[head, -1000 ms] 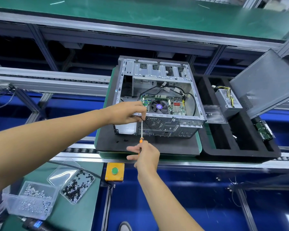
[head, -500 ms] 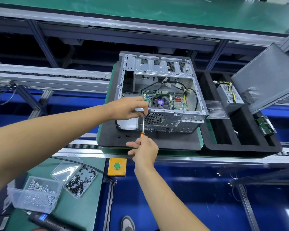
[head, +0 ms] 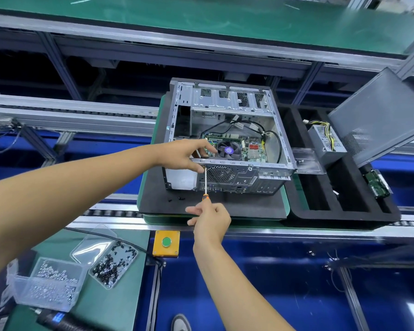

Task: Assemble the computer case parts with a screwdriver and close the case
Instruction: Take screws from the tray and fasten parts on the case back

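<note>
My right hand (head: 209,217) has its fingers curled round the screwdriver (head: 205,185) handle, tip at the top rear edge of the computer case (head: 227,139). My left hand (head: 185,155) pinches at that tip, fingers together; whether on a screw I cannot tell. The case sits open on a black mat (head: 237,204). Side panel (head: 378,115) and power supply (head: 326,143) remain unfitted to the right. Judged early; closing is still outstanding.
</note>
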`<state>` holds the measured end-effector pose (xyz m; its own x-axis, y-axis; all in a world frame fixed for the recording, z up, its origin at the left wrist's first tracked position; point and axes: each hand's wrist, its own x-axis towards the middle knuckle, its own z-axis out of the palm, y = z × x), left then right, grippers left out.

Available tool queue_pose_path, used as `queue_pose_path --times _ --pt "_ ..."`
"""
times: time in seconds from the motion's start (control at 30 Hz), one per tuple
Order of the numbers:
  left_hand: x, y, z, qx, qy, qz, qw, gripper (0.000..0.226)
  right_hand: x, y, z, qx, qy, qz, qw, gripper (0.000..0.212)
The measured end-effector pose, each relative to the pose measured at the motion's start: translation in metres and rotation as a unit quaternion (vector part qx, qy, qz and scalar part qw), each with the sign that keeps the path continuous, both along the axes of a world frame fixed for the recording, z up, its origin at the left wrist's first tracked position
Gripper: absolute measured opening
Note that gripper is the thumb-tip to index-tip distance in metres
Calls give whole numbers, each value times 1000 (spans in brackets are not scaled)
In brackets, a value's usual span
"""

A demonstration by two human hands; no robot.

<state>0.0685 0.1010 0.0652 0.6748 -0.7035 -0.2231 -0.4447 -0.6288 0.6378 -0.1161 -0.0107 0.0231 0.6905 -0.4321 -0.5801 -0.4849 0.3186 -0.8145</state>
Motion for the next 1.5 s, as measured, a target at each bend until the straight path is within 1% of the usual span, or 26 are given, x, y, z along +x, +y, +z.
queue_pose_path --times 0.07,0.13,0.17,0.23,0.27,0.3,0.33,0.37,0.43,0.5,0.7,0.9,1.03,1.07,1.13,1.17,1.23,1.3,1.33,1.5 --pt "5 -1 6 25 43 -5 999 66 -1 0 -1 -3 4 4 1000 20" --pt "7 -4 10 1 114 11 993 51 0 0 -2 -11 6 -5 1000 21" --pt "7 -8 9 -14 132 27 991 44 0 0 -3 -13 5 -13 1000 22" --pt "6 -13 5 -31 102 50 993 42 1 0 -5 -12 0 -27 1000 24" --pt "7 -15 0 -38 77 56 995 36 1 0 -6 -15 -2 -31 999 25" --pt "9 -16 -5 -44 60 57 996 26 1 -1 -7 -18 -3 -34 999 25" --pt "11 -17 -8 -46 53 56 996 17 2 -1 -8 -21 -4 -35 999 25" --pt "14 -17 -9 -50 58 53 996 13 4 -2 -9 -22 -4 -37 999 22" --pt "17 -17 -10 -60 84 49 993 16 5 -1 -10 -25 -6 -40 999 17" --pt "21 -19 -10 -70 99 55 991 18 6 0 -11 -27 -7 -40 999 17" --pt "27 -21 -10 -65 89 37 993 17 5 -4 -12 -21 -17 -41 999 22" --pt "31 -23 -8 -54 70 22 996 13 1 -7 -6 1 0 -18 1000 16" --pt "31 -22 -9 -72 76 22 994 14 1 -4 -5 34 4 -16 999 23" --pt "32 -22 -11 -73 82 25 994 15 2 -4 -5 34 6 -15 999 22" --pt "31 -22 -12 -76 90 28 993 16 3 -1 -7 23 3 -11 1000 10" --pt "30 -21 -11 -79 89 28 993 17 4 0 -7 15 3 -12 1000 11" --pt "30 -20 -12 -82 89 29 992 16 4 0 -7 8 0 -19 1000 14" --pt "29 -20 -13 -84 86 31 992 16 3 -1 -5 19 -8 -25 999 12" --pt "28 -20 -13 -85 84 29 992 15 2 -2 -4 19 -10 -20 1000 11" --pt "29 -20 -13 -76 78 28 994 17 -1 0 0 -26 6 37 999 26"
